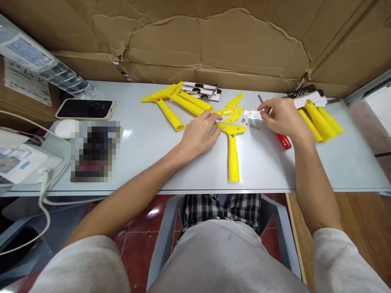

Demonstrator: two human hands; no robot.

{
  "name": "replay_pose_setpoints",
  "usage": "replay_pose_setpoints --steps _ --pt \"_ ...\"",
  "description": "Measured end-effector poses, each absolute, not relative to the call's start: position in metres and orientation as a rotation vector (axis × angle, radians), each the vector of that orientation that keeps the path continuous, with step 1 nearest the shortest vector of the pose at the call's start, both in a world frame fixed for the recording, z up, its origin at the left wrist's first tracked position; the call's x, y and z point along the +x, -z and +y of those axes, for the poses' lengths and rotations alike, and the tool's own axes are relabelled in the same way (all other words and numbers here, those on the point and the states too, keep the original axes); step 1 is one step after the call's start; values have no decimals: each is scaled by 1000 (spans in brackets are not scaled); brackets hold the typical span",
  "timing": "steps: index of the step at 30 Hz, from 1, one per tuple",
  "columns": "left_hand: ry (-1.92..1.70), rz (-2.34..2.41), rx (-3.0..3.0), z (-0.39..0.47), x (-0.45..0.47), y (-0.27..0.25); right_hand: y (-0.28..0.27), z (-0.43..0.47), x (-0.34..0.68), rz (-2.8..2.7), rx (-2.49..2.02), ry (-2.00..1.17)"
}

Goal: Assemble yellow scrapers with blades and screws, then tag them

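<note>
A yellow plastic scraper (233, 158) lies flat on the table, its wide head away from me and its handle toward me. At the left end of that head, my left hand (198, 136) has its thumb and fingers closed around the corner. My right hand (284, 116) is pinched over the right end of thin metal blades (253, 114); what its fingertips hold is hidden. Under that hand a red handle (284, 141) shows, with a grey tip (260, 99) beyond the fingers. Small screws (254, 127) lie near the blades. Several loose yellow head pieces (233, 100) sit behind the scraper.
More yellow handles (189, 103) are heaped at the back left beside stacked cards (203, 90). Others (319, 122) lie at right by a black-and-white card (308, 97). A phone (85, 109), a water bottle (45, 61) and white cables (45, 187) occupy the left. Cardboard (220, 44) walls the back.
</note>
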State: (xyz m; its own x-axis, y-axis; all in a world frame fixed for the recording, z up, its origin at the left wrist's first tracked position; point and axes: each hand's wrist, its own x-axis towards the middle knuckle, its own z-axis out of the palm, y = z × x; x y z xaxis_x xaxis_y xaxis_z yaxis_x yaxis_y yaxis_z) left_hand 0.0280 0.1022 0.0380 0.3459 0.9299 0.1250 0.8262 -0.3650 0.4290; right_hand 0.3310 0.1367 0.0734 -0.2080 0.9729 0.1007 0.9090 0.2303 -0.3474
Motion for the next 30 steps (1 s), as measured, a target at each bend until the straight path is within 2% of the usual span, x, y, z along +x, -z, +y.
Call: replay_pose_setpoints --steps 7,14,30 --pt "-118 1637 2462 56 78 -61 -61 139 330 -2209 -1589 -358" --pt "86 1685 2464 47 85 -70 -62 138 330 -2216 -1578 -388" --pt "138 1725 2515 33 93 -56 -60 137 326 -2250 -1563 -416"
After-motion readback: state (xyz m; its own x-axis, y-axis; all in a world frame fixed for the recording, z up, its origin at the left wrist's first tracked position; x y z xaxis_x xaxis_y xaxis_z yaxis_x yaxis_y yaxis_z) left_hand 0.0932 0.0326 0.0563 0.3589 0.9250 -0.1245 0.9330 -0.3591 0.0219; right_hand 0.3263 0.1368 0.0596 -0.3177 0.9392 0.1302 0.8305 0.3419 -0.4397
